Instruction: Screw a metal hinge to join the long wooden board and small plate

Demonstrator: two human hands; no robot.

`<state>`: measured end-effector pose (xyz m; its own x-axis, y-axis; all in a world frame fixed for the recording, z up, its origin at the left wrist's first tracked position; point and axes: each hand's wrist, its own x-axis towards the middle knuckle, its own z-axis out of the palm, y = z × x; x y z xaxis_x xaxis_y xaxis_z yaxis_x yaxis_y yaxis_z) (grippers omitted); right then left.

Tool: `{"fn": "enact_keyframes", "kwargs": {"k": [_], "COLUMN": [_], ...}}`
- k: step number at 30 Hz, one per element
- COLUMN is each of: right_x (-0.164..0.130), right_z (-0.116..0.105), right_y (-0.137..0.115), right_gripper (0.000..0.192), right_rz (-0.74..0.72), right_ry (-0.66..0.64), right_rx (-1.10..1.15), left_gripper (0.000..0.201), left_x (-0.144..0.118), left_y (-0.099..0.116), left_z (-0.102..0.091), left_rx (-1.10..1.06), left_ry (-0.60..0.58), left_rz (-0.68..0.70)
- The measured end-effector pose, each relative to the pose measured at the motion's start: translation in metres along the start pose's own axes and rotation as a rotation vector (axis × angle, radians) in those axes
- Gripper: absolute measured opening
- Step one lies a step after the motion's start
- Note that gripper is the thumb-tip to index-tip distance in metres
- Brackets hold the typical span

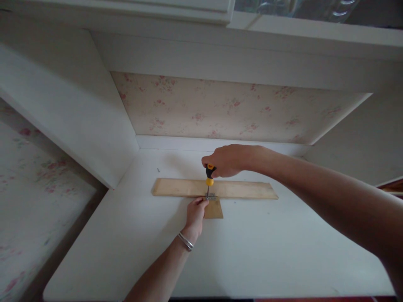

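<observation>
Mid-frame, the right hand [228,160] has its grip clamped on a black-and-yellow screwdriver [209,178] above a long pale wooden strip [245,189]; the left hand [195,214] pinches a small metal hinge [210,196] on the white surface [267,251].

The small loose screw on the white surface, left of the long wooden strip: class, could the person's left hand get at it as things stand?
Probably yes. The screw lies in the open on the white surface, nothing on or around it. The left hand sits by the hinge; only the flat long wooden strip lies between, low enough to reach over.
</observation>
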<state>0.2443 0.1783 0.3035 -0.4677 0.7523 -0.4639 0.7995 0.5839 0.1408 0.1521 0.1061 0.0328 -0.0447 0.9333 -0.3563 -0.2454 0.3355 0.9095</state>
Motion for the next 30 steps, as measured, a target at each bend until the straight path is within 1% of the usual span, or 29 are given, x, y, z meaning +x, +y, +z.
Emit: {"fn": "enact_keyframes", "kwargs": {"k": [2, 4, 7, 9, 10, 12, 14, 16, 17, 18, 21, 23, 25, 27, 29, 30], "right_x": [0.0007, 0.0009, 0.0003, -0.0003, -0.0005, -0.0007, -0.0004, 0.0001, 0.0005, 0.0007, 0.0011, 0.0011, 0.0012, 0.0014, 0.0015, 0.0015], "right_z": [0.0004, 0.0008, 0.0011, 0.0007, 0.0005, 0.0003, 0.0006, 0.0013, 0.0016, 0.0019, 0.0026, 0.0028, 0.0026, 0.0023, 0.0029, 0.0036], "right_y": [0.0009, 0.0022, 0.0034, 0.0026, 0.0018, 0.0004, 0.0001, 0.0007, 0.0011, 0.0014, 0.002, 0.0021, 0.0017, 0.0008, 0.0002, 0.0004], "right_gripper": [0.056, 0.063, 0.058, 0.051, 0.052, 0.061, 0.063, 0.059, 0.057, 0.056, 0.067, 0.065, 0.06, 0.055, 0.062, 0.064], "right_rz": [0.065, 0.065, -0.043, -0.013, 0.032, 0.099, 0.06, -0.003, -0.009, 0.007, 0.065, 0.025, -0.002, 0.042, 0.081, 0.067], "right_ry": [-0.024, -0.012, 0.014, -0.001, -0.005, 0.009, 0.024, 0.021, 0.01, -0.005, 0.009, 0.038, 0.037, 0.008, 0.009, 0.017], "right_rx": [-0.019, -0.006, 0.007, -0.01, -0.014, -0.007, 0.004, -0.011, -0.023, -0.031, -0.022, -0.006, -0.01, -0.024, -0.019, -0.006], "left_gripper": [0.026, 0.025, 0.025, 0.026, 0.026, 0.027, 0.028, 0.027, 0.027, 0.027, 0.027, 0.028, 0.029, 0.028, 0.028, 0.027], "left_x": [-0.0003, -0.0008, -0.0016, -0.0018, -0.0017, -0.0011, -0.0003, 0.0005, 0.0008, 0.0011, 0.0018, 0.0021, 0.0023, 0.0024, 0.0023, 0.0021], "left_y": [0.0004, 0.0008, 0.0014, 0.0015, 0.0014, 0.0009, 0.0002, -0.0006, -0.001, -0.0013, -0.0026, -0.0034, -0.0039, -0.0042, -0.004, -0.0037], "left_z": [0.0001, 0.0001, -0.0002, -0.0003, -0.0004, -0.0004, -0.0005, -0.0005, -0.0004, -0.0005, -0.0007, -0.0009, -0.0007, -0.0003, 0.0001, 0.0001], "left_rx": [-0.003, -0.007, -0.007, -0.004, 0.0, 0.007, 0.012, 0.013, 0.012, 0.01, 0.006, 0.002, 0.001, 0.001, -0.001, -0.002], "left_ry": [0.002, 0.0, -0.007, -0.009, -0.008, -0.007, -0.009, -0.016, -0.019, -0.021, -0.022, -0.023, -0.019, -0.005, 0.004, 0.004], "left_rz": [-0.003, -0.001, -0.002, -0.009, -0.013, -0.018, -0.016, -0.012, -0.01, -0.009, -0.004, 0.001, -0.002, -0.011, -0.015, -0.013]}}
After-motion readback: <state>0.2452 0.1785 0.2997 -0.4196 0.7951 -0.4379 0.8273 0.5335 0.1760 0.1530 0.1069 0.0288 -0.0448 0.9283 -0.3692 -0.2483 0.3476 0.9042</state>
